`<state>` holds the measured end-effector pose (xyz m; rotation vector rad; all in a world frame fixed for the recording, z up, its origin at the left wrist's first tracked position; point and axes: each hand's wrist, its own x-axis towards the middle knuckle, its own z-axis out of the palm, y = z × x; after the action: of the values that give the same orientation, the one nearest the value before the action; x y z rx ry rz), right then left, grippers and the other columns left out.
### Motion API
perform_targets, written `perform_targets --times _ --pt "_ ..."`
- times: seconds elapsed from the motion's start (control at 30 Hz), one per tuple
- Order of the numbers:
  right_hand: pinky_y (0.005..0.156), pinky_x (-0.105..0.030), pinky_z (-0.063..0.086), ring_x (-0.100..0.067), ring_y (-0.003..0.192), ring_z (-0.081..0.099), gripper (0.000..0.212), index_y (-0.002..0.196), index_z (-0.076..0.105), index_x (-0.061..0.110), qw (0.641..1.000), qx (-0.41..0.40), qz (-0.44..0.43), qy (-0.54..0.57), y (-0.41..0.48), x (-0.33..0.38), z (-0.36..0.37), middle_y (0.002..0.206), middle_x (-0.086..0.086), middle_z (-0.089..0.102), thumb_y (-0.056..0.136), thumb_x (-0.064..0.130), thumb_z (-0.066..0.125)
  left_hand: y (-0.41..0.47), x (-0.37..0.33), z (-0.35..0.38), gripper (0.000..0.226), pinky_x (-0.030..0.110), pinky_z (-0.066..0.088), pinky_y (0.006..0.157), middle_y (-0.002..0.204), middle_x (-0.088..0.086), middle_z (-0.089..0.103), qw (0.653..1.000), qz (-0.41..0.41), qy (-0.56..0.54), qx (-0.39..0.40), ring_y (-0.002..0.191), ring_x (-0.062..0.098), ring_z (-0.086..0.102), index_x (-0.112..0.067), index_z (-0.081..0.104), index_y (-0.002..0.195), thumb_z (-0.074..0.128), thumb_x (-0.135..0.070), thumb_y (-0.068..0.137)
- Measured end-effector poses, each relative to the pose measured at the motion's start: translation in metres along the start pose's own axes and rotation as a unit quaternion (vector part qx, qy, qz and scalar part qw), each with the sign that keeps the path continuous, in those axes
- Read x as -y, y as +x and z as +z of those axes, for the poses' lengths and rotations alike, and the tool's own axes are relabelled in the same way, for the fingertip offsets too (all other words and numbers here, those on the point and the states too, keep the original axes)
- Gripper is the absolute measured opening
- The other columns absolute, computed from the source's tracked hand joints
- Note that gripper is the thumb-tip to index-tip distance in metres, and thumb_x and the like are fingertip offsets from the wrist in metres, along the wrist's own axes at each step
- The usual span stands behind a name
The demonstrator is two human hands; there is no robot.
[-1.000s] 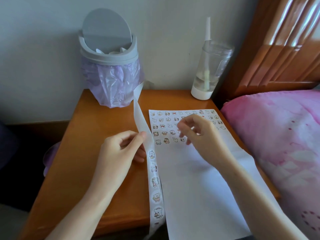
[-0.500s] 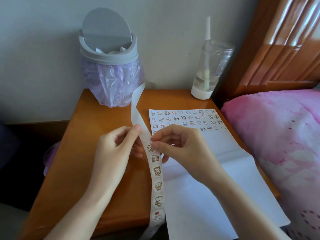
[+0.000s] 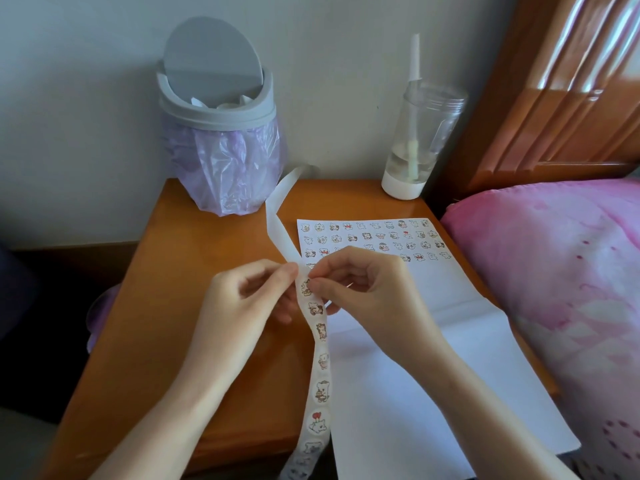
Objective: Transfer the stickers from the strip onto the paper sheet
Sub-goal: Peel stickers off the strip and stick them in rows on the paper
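Note:
A long white sticker strip (image 3: 320, 362) runs from the bin down past the table's front edge, with several cartoon stickers on its lower part and bare backing above. My left hand (image 3: 246, 299) pinches the strip from the left at mid-table. My right hand (image 3: 367, 289) pinches at the topmost sticker on the strip, thumb and forefinger tips against it. The white paper sheet (image 3: 433, 375) lies to the right of the strip, with three full rows of small stickers along its top and part of another row hidden behind my hands.
A grey swing-lid bin (image 3: 221, 140) with a purple bag stands at the back left of the orange wooden table (image 3: 166, 306). A clear tumbler with a straw (image 3: 419, 140) stands at the back right. A pink bed cover (image 3: 561, 271) borders the table's right side.
My right hand left the sheet's sticker rows and came left to the strip, where it now pinches the topmost sticker. The strip slid upward through my left hand.

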<state>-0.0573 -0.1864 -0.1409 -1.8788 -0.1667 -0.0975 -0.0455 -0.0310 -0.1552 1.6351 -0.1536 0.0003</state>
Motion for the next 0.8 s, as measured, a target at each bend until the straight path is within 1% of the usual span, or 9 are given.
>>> perform_targets --times 0.07,0.1,0.2,0.33,0.4,0.47,0.57,0.7,0.8 --pt "0.066 -0.027 0.056 -0.011 0.075 0.065 0.013 0.077 0.069 0.022 0.998 -0.009 -0.010 -0.057 0.000 -0.001 0.002 0.078 0.008 0.070 0.081 0.010 0.072 0.000 0.000 0.000 0.024 0.017 0.051 0.052 0.064 0.005 0.070 1.000 0.000 0.013 -0.006 0.054 0.011 0.062 -0.012 0.072 0.070 0.060 -0.015 0.091" --pt "0.067 -0.025 0.053 -0.010 0.077 0.062 0.015 0.075 0.068 0.026 0.996 -0.016 -0.016 -0.081 0.000 0.000 0.003 0.080 0.010 0.068 0.081 0.013 0.072 0.000 0.000 0.000 0.024 0.017 0.050 0.052 0.063 0.005 0.069 1.000 -0.003 0.017 -0.009 0.053 0.010 0.061 -0.012 0.072 0.070 0.060 -0.015 0.091" --pt "0.068 -0.018 0.046 -0.008 0.080 0.057 0.015 0.074 0.067 0.028 0.993 -0.021 -0.032 -0.110 0.000 0.002 0.001 0.085 0.011 0.063 0.082 0.017 0.072 0.000 0.002 0.000 0.024 0.017 0.050 0.051 0.062 0.004 0.069 0.999 -0.016 0.023 -0.018 0.053 0.011 0.062 -0.010 0.072 0.071 0.059 -0.016 0.091" --pt "0.065 -0.022 0.048 -0.007 0.074 0.059 0.007 0.080 0.068 0.020 0.998 0.014 -0.025 -0.057 0.001 0.009 -0.009 0.081 0.009 0.068 0.084 0.014 0.069 0.000 0.002 -0.001 0.023 0.016 0.050 0.050 0.064 0.007 0.070 0.999 -0.029 0.022 -0.028 0.053 0.012 0.062 -0.008 0.072 0.074 0.060 -0.018 0.091" --pt "0.057 -0.021 0.049 -0.007 0.068 0.060 0.004 0.083 0.069 0.013 1.000 0.004 -0.015 -0.008 0.004 0.011 -0.020 0.079 0.004 0.069 0.084 0.009 0.067 0.000 0.001 -0.001 0.024 0.015 0.049 0.050 0.064 0.009 0.069 0.999 -0.032 0.022 -0.030 0.052 0.011 0.061 -0.006 0.071 0.073 0.060 -0.017 0.091" --pt "0.054 -0.017 0.047 -0.002 0.061 0.057 0.005 0.082 0.068 0.010 1.000 -0.022 -0.007 -0.011 0.008 0.012 -0.035 0.074 0.006 0.069 0.085 0.007 0.067 0.000 0.001 0.000 0.025 0.015 0.049 0.050 0.063 0.008 0.068 0.999 -0.032 0.023 -0.029 0.052 0.010 0.061 -0.004 0.070 0.072 0.060 -0.017 0.090" --pt "0.051 -0.014 0.045 0.002 0.052 0.054 0.008 0.079 0.068 0.015 0.997 -0.058 0.024 -0.050 0.012 0.006 -0.057 0.064 0.015 0.066 0.085 0.010 0.068 0.000 0.001 0.000 0.026 0.016 0.050 0.051 0.065 0.009 0.068 0.999 -0.033 0.026 -0.030 0.054 0.011 0.061 -0.003 0.070 0.072 0.060 -0.018 0.091" --pt "0.049 -0.018 0.047 -0.004 0.053 0.056 0.006 0.079 0.070 0.013 0.991 -0.050 0.085 -0.089 0.017 -0.006 -0.075 0.063 0.009 0.067 0.084 0.011 0.069 0.000 0.001 0.000 0.027 0.017 0.050 0.051 0.062 0.007 0.067 0.999 -0.030 0.024 -0.034 0.053 0.010 0.060 -0.002 0.069 0.070 0.060 -0.017 0.091" --pt "0.053 -0.018 0.046 -0.011 0.049 0.051 0.003 0.081 0.071 0.012 0.983 -0.031 0.133 -0.125 0.021 -0.014 -0.084 0.063 0.002 0.066 0.084 0.014 0.069 0.000 0.001 0.001 0.027 0.016 0.050 0.051 0.061 0.005 0.066 0.999 -0.030 0.024 -0.032 0.053 0.008 0.060 -0.003 0.069 0.070 0.060 -0.016 0.091"
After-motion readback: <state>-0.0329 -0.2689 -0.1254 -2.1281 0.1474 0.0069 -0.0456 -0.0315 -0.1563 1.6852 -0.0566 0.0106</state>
